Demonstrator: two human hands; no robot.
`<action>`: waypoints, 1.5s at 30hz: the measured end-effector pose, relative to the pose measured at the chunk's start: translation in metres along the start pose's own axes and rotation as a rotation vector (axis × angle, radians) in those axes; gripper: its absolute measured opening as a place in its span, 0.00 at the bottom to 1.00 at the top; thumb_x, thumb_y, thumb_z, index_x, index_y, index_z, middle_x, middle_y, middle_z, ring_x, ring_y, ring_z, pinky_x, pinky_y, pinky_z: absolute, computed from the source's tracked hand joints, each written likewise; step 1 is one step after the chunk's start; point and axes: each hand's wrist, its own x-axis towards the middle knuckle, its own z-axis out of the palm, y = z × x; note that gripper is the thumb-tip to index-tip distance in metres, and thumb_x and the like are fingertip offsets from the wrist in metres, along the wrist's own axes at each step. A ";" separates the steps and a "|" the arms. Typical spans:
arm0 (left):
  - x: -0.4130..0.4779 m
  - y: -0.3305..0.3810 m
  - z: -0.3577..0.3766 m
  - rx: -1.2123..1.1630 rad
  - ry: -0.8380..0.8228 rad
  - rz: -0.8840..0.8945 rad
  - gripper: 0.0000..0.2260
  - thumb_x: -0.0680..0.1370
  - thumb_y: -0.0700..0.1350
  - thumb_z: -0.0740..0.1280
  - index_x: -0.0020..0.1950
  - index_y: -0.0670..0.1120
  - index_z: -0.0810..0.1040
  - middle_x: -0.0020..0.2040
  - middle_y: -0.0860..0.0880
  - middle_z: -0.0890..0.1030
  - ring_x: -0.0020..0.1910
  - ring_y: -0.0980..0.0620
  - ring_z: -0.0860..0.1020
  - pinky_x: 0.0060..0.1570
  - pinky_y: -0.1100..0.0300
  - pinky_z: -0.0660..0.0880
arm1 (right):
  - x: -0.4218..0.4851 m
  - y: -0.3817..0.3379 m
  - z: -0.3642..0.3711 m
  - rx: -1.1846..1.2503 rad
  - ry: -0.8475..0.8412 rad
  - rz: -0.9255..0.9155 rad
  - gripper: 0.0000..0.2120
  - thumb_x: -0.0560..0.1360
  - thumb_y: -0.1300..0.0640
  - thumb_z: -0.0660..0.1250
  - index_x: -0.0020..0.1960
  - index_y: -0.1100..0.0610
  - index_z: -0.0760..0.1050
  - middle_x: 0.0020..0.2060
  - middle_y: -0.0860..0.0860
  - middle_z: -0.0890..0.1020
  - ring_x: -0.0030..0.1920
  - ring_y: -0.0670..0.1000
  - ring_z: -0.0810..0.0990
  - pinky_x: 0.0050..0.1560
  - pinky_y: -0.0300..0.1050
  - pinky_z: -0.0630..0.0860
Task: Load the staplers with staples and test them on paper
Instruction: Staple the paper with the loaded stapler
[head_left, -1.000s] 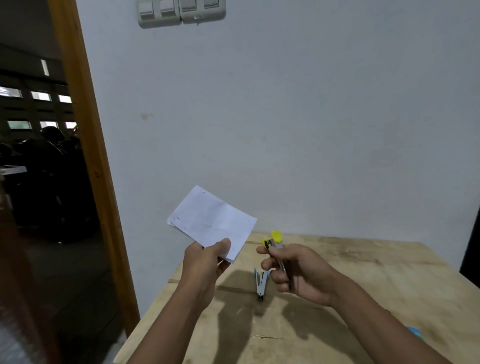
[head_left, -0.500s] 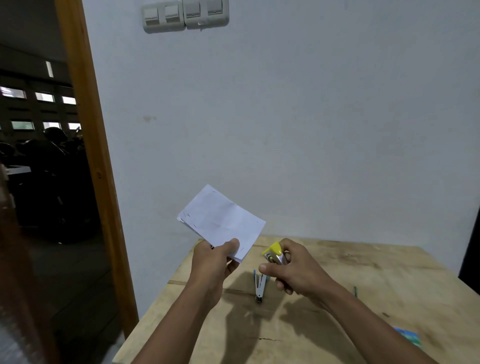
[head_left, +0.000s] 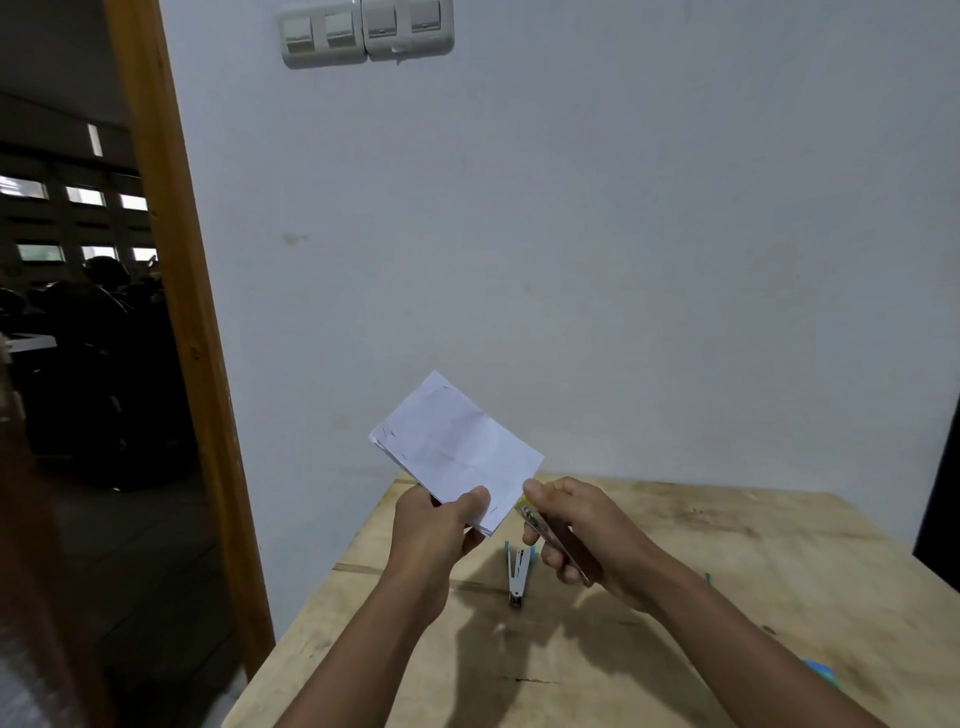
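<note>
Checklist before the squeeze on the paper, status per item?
1. Left hand pinches paper stack: ok.
2. Right hand grip on yellow stapler: ok.
3. Paper edge inside stapler mouth: cannot tell.
4. Staples loaded: cannot tell.
5. Left thumb apart from stapler nose: ok.
6. Second stapler lies on table, below the hands: ok.

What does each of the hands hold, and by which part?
Left hand pinches the paper by its lower corner; right hand grips the yellow stapler around its body.
</note>
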 end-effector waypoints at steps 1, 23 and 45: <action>0.000 0.000 0.000 0.005 -0.002 0.001 0.03 0.75 0.35 0.67 0.46 0.40 0.80 0.39 0.49 0.82 0.36 0.52 0.79 0.36 0.61 0.77 | 0.000 0.001 0.000 0.012 -0.006 0.004 0.21 0.76 0.42 0.67 0.49 0.59 0.67 0.38 0.55 0.82 0.28 0.50 0.73 0.26 0.40 0.65; 0.005 -0.009 0.005 0.119 0.046 0.100 0.03 0.75 0.39 0.70 0.47 0.42 0.84 0.43 0.47 0.87 0.44 0.48 0.85 0.48 0.52 0.82 | 0.003 -0.001 -0.003 0.056 0.020 0.131 0.14 0.75 0.45 0.70 0.42 0.55 0.82 0.41 0.50 0.87 0.39 0.48 0.79 0.33 0.41 0.68; 0.012 -0.025 -0.016 -0.098 0.083 -0.069 0.08 0.78 0.40 0.69 0.44 0.35 0.81 0.34 0.47 0.78 0.31 0.51 0.70 0.40 0.58 0.77 | 0.014 0.029 0.017 0.243 0.229 0.234 0.17 0.69 0.53 0.78 0.49 0.63 0.79 0.36 0.54 0.83 0.23 0.46 0.60 0.24 0.38 0.60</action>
